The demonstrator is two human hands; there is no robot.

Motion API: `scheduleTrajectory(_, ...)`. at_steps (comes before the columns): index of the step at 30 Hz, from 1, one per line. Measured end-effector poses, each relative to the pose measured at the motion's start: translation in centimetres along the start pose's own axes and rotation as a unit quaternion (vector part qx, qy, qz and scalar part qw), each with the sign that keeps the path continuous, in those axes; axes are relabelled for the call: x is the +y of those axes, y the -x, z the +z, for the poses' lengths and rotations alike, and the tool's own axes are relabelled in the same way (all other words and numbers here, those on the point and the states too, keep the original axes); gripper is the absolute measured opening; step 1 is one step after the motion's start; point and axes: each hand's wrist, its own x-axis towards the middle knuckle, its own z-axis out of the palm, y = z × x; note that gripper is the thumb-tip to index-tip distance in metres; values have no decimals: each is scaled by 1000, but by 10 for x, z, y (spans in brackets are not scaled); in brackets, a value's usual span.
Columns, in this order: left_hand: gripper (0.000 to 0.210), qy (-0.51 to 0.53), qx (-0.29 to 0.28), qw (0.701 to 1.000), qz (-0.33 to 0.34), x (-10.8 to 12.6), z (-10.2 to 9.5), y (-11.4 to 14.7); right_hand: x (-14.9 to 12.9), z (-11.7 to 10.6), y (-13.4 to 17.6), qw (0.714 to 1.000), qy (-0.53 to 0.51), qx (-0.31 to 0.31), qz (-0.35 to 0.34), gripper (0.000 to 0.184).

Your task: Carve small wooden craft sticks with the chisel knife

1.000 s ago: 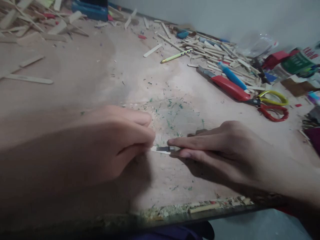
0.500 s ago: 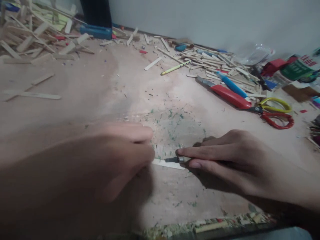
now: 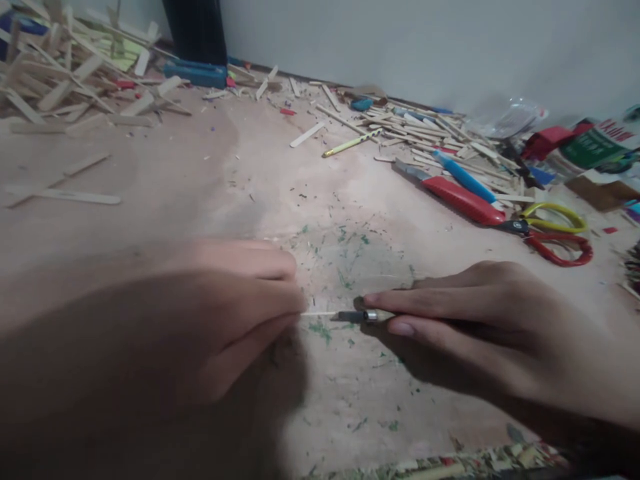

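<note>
- The left hand (image 3: pixel 245 300) is reached in from the lower left, its back turned up to the view and its wrist set low; the forearm is blurred and in shadow.
- By the left fingers, which are curled and pressed together, a thin, pale, flat wooden stick (image 3: pixel 319 313) is pinched; it is shown nearly edge-on, as a narrow line running from the fingertips toward the right hand. The grip itself is mostly hidden by the knuckles.
- The right hand (image 3: pixel 470 327) is brought in from the right, lower at the wrist, with the knuckles raised.
- By the right fingers, a small craft knife with a dark blade, a silver collar and a pale handle (image 3: pixel 370 316) is clamped: the index finger is stretched along its far side and the thumb is laid along the near side.
- The blade is pointed toward the left fingers, its tip just beside the stick; whether contact is made cannot be told.
- Beneath and beyond both sets of fingers, small green shavings (image 3: pixel 345 277) are scattered over the pale wooden worktop (image 3: pixel 175 180).
- Beyond the right fingers, scissors with red and yellow handles (image 3: pixel 517 227) are laid near a bright blue pen-like tube (image 3: pixel 465 177).
</note>
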Motion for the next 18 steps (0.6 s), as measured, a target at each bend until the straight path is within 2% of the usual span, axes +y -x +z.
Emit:
scheduleTrajectory(7, 44, 1, 21, 1000, 5, -2, 5, -1, 2, -1, -1, 1000, -9, -16, -3, 37)
scheduleTrajectory(9, 43, 5, 17, 1000, 7, -2, 6, 1, 5, 4, 2, 1000, -14, 3, -5, 37)
scheduleTrajectory(13, 41, 3, 8, 1000, 16, -1, 4, 2, 11, 14, 7, 996, -21, 84, -14, 38)
scheduleTrajectory(14, 42, 2, 8, 1000, 17, -1, 3, 2, 10, 13, 6, 996, -16, 82, -21, 39)
scheduleTrajectory(18, 44, 8, 2, 1000, 30, 1, 3, 0, 3, 1, 0, 999, 24, -7, -44, 41)
